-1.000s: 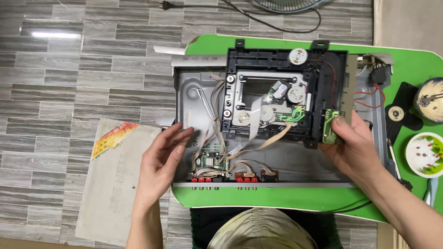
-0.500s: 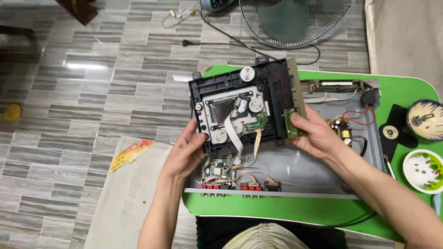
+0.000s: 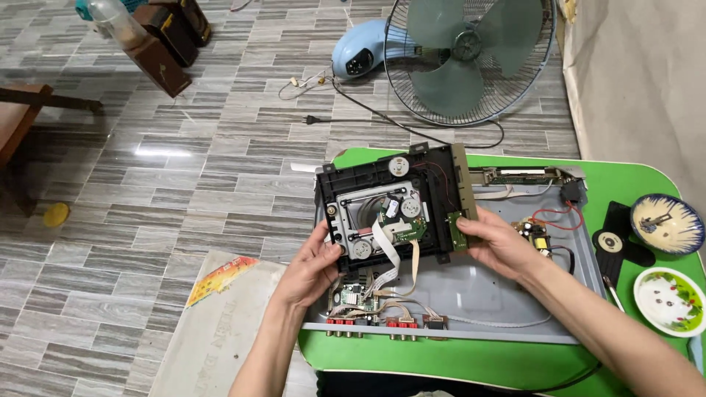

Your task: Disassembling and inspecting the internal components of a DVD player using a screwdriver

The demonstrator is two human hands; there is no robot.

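Your left hand [image 3: 312, 270] covers the lower left corner of the black plastic disc-drive frame [image 3: 390, 209], and your right hand [image 3: 500, 246] hides its lower right edge. Tilted up, the frame blocks the part of the grey metal chassis tray [image 3: 485, 294] behind it. You cannot read the parts on the small green circuit board [image 3: 353, 296]; they are too fine. The top edge cuts off the pale green floor fan [image 3: 471, 55]. The specks in the white flowered bowl [image 3: 671, 300] are too small to tell.

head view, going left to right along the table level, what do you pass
Printed sheet on the floor → left hand → black drive unit → right hand → black disc part → two bowls
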